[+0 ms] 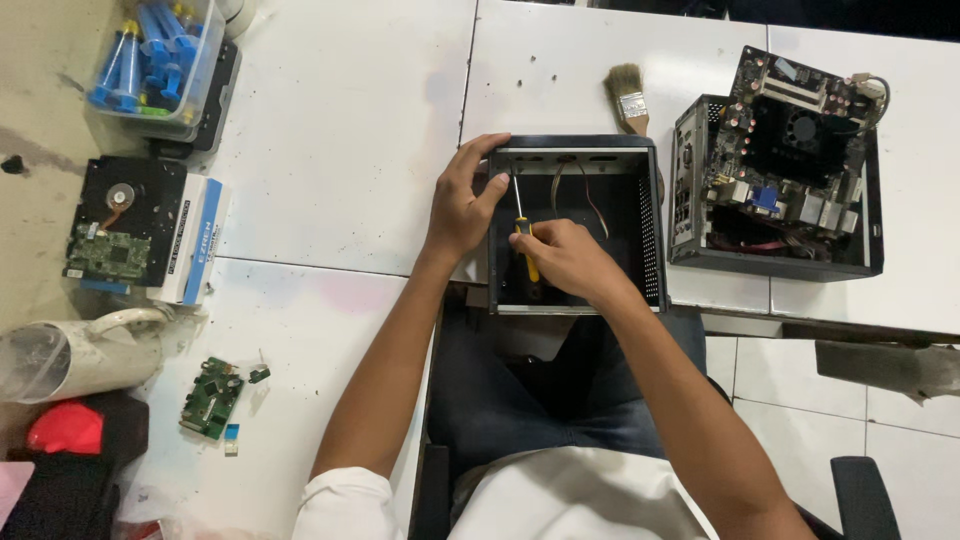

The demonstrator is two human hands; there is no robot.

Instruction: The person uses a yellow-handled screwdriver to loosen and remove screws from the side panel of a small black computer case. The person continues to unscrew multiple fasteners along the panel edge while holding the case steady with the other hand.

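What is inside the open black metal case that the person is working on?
Inside the open black metal case are thin loose wires and a yellow-handled screwdriver held by the right hand. That hand covers the floor beneath it.

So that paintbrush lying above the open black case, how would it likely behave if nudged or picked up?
The paintbrush looks small with a short handle, so probably light. Its bristles look splayed and soft, so that end would likely flex while the handle stays stiff. It lies flat on the white table, and its flat ferrule suggests it would slide rather than roll.
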